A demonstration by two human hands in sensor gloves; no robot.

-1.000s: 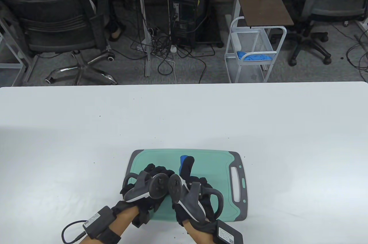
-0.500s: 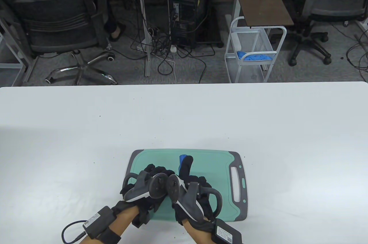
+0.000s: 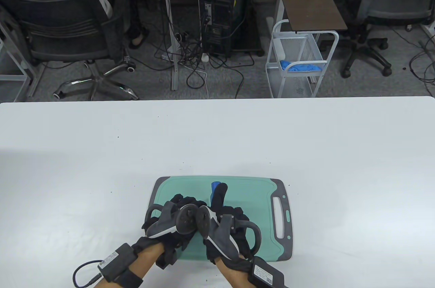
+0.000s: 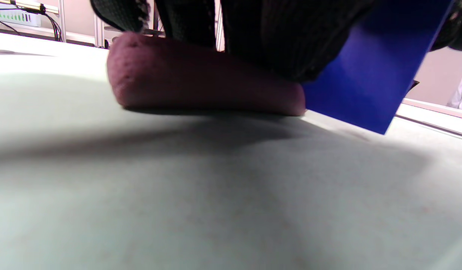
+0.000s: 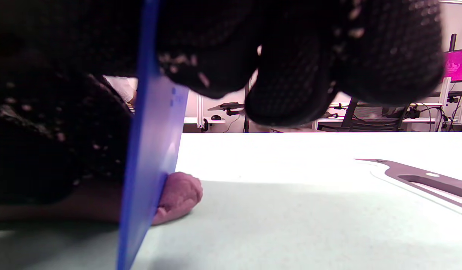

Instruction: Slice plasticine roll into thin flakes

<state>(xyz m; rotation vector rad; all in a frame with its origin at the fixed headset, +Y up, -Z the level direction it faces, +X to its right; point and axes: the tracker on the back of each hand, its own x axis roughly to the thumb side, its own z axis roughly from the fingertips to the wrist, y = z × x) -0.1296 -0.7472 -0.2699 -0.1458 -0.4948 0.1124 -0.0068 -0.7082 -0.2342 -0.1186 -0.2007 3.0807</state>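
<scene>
Left hand: presses down on the plasticine roll, gloved fingers draped over its top; it pins the roll rather than wrapping it.
Right hand: grips the blue blade, fingers clenched round its upper part, index finger stretched toward 12 o'clock along its back in the table view.
Roll: lies flat on the green cutting board, under both hands, toward the board's 9 o'clock half (hidden from the table view by the gloves).
Blade: stands nearly upright and is already in the roll close to its right end, with a short knob of plasticine showing past it in the right wrist view; whether the edge has reached the board I cannot tell.
Risk, thick flake: the knob beyond the blade looks stubby, so this cut probably yields a chunk, not a thin flake.
Risk, squashing: plasticine is soft; heavy pressure from the left fingers would likely flatten the roll and smear the cut face.
Risk, sticking: the piece may cling to the blade and lift with it.
Risk, fingers: the left fingers sit just beside the blade, so a tilt toward 9 o'clock could nick the glove.
Risk, board: a sideways push could slide the board on the white table.
</scene>
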